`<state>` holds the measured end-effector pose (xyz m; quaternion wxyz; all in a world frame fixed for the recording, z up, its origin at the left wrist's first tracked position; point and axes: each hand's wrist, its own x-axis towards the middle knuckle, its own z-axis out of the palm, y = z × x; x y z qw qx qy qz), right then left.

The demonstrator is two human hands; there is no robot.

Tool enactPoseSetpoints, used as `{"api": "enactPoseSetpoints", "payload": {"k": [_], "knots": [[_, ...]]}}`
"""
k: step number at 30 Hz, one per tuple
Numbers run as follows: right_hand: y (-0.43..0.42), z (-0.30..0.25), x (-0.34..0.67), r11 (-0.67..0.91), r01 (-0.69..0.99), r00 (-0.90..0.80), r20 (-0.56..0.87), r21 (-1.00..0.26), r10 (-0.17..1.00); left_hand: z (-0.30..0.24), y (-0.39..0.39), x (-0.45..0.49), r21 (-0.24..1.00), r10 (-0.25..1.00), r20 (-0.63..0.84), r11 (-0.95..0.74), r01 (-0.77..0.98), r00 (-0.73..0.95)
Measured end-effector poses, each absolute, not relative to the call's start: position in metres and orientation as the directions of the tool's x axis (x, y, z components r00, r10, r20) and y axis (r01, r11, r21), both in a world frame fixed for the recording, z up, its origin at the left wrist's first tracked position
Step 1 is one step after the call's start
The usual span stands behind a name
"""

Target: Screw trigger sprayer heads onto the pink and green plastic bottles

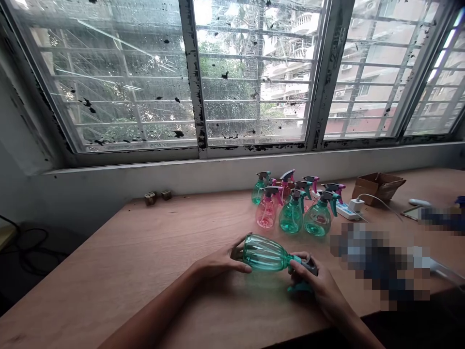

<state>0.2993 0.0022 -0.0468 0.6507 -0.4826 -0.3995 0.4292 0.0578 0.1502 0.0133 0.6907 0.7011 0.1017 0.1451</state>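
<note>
A clear green spray bottle (265, 253) lies on its side between my hands, just over the table, its base to the left and its grey and teal spray head (308, 265) to the right. My left hand (232, 259) is curved round the base end, with the thumb below and the fingers behind. The fingers of my right hand (314, 276) are closed on the neck and spray head. Its teal trigger (300, 287) points down toward the tabletop.
Several green and pink spray bottles (290, 215) stand together at the back of the wooden table (174, 252). To their right are a power strip (347, 211) with a white charger (356, 205) and a cardboard box (378, 188). Two small brown blocks (150, 198) sit far left.
</note>
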Motion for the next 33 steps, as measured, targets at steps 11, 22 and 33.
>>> {"api": "enactPoseSetpoints", "payload": {"k": [11,22,33], "knots": [[0.0033,-0.0473,0.2970,0.170,-0.197,0.365,0.089,-0.965,0.927,0.0082,0.1527,0.0579,0.998,0.335,0.067,-0.028,-0.062,0.940],[0.0027,-0.0457,0.2944,0.175,-0.193,0.393,0.087,-0.965,0.915,0.0153,0.1516,0.0555,0.997,0.350,0.056,-0.064,-0.036,0.935],[0.0021,-0.0463,0.2999,0.152,-0.188,0.313,0.087,-0.970,0.946,0.0100,0.1538,0.0565,0.998,0.335,0.028,-0.055,-0.010,0.942]]}}
